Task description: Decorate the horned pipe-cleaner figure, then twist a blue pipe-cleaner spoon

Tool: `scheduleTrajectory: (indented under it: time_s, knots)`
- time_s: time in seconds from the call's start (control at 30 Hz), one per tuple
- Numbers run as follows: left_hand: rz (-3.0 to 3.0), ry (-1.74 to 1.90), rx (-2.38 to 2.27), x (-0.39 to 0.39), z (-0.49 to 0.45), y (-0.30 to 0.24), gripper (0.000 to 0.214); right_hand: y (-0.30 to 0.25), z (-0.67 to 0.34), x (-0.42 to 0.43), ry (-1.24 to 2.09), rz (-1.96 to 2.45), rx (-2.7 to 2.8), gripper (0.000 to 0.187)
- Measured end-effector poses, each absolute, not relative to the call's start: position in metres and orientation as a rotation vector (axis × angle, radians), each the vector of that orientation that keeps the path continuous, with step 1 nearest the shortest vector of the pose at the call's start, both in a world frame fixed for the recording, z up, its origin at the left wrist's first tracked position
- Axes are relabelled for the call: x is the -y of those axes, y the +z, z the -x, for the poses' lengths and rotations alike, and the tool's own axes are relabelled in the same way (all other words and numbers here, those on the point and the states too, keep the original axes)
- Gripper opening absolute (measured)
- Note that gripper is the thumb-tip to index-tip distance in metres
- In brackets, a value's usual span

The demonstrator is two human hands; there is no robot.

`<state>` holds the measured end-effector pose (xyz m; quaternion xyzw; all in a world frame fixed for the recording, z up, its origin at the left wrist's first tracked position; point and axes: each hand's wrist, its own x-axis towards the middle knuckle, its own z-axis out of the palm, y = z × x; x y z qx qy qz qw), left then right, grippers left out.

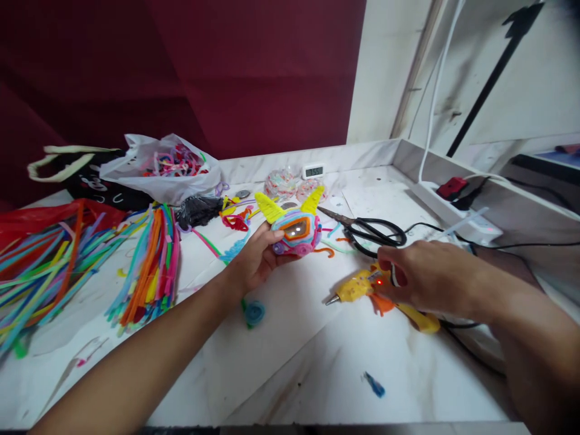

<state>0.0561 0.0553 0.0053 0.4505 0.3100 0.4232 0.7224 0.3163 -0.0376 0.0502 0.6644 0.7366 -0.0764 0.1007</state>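
Note:
My left hand (254,257) is closed around a small pipe-cleaner figure (295,228) with two yellow ears, a striped pink and blue body and an orange ring on its face, held just above the white table (281,362). My right hand (423,275) rests on a yellow hot glue gun (356,289) lying on the table, nozzle pointing left and a red light glowing by my fingers. My fingers are curled over the gun's body.
Bundles of coloured pipe cleaners (149,266) lie at the left, beside a red bag (27,220) and a white plastic bag (158,169). Black scissors (374,232) lie behind the glue gun. A power strip (457,208) and small clock (313,171) sit at the back. A blue spiral (254,313) lies near my left forearm.

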Motion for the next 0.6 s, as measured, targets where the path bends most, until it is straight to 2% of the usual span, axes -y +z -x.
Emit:
scheduleTrajectory:
  time_s: [0.23,0.6]
  knots:
    - [-0.888,1.003,-0.702,-0.06,-0.053,0.008,0.048,0.033,-0.314,0.041,-0.249,-1.928,-2.197,0.033]
    - [-0.89,1.004,-0.596,-0.06,-0.049,0.011,0.049,0.013,-0.332,0.042,-0.402,-1.955,-2.45,0.029]
